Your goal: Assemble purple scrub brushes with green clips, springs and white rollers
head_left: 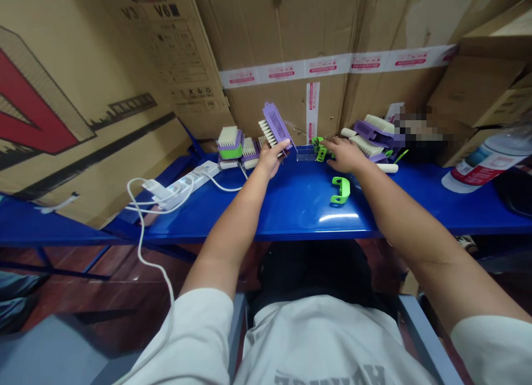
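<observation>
1. Along a blue metal bench (291, 208), the left hand (271, 159) grips the lower end of a white-bristled brush with a purple slotted back (275, 124). The fingers are closed around it, and it stands tilted up above the bench's far side.
2. The right hand (344, 155) is open, with its fingers stretched over a small cluster of bright green plastic pieces (320, 149). They lie just beside a clear plastic tray (305, 154). Nothing shows held in that hand, though the fingertips may be touching the green pieces; I can't tell.
3. The bench top is glossy. Large taped cardboard boxes (270, 52) stand behind it, and a reddish-brown floor (103, 280) shows below.
4. Counts: three other brushes are clear enough to count, two to the left (230, 143) and at least two to the right (374, 126), so the right-hand pile may hold more. One green U-shaped piece (341, 190) lies alone. There are also one power strip (187, 180), one white cable (141, 235) and one plastic bottle (486, 162).
</observation>
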{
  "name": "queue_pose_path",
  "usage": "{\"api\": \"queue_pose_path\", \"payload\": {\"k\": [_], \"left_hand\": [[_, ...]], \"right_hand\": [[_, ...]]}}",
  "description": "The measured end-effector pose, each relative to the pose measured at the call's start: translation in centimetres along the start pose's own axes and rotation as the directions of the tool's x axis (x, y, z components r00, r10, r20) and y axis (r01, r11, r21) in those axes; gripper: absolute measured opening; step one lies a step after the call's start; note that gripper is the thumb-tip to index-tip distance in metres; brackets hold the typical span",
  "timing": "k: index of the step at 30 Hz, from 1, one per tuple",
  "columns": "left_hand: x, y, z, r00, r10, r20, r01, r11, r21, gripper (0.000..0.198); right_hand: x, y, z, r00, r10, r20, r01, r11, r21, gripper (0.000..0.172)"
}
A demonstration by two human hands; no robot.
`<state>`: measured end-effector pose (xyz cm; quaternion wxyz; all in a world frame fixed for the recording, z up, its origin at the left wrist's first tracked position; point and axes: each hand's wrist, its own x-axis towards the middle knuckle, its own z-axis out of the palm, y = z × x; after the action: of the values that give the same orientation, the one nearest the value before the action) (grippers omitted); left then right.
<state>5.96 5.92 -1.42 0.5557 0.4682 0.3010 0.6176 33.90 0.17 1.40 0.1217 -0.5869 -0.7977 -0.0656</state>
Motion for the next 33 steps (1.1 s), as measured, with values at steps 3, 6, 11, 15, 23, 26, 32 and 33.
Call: {"api": "queue_pose_path", "payload": {"k": [3,6,11,15,23,26,32,33], "left_hand": [[-0.2,0.1,0.2,1.000,-0.027,0.007,0.027,1.000,-0.016,0.058],[-0.3,0.3,0.5,0.999,-0.051,-0.005,0.051,0.998,-0.030,0.049],[-0.3,0.5,0.9,0.991,-0.104,-0.086,0.101,0.994,-0.038,0.040],[-0.1,0.4,1.0,0.987,-0.123,-0.102,0.120,0.992,-0.032,0.040],[0.3,0.1,0.5,0.988,-0.132,-0.085,0.129,0.991,-0.036,0.048],[0.6,-0.1,0.2,0.987,-0.133,-0.092,0.129,0.991,-0.041,0.051],[1.0,0.0,-0.1,0.985,-0.125,-0.123,0.117,0.990,-0.073,0.058],[0.9,0.1,-0.1,0.984,-0.124,-0.126,0.115,0.990,-0.075,0.059]], "right_hand": [[-0.1,-1.1,0.0,0.998,0.034,0.047,-0.030,0.996,-0.084,0.078],[-0.2,-1.7,-0.2,0.997,0.052,0.060,-0.045,0.992,-0.115,0.064],[-0.2,-1.6,-0.4,0.996,0.061,0.064,-0.054,0.993,-0.108,0.056],[-0.2,-1.3,-0.3,0.996,0.056,0.077,-0.048,0.994,-0.099,0.048],[0.2,0.3,-0.7,0.998,0.034,-0.056,-0.030,0.997,0.072,0.048],[0.1,0.9,-1.7,0.993,0.015,-0.115,0.011,0.975,0.220,0.039],[-0.4,1.1,-3.2,0.939,-0.008,0.344,-0.140,0.904,0.404,0.038],[-0.4,1.2,-3.2,0.902,0.011,0.432,-0.206,0.890,0.407,0.041]]}}
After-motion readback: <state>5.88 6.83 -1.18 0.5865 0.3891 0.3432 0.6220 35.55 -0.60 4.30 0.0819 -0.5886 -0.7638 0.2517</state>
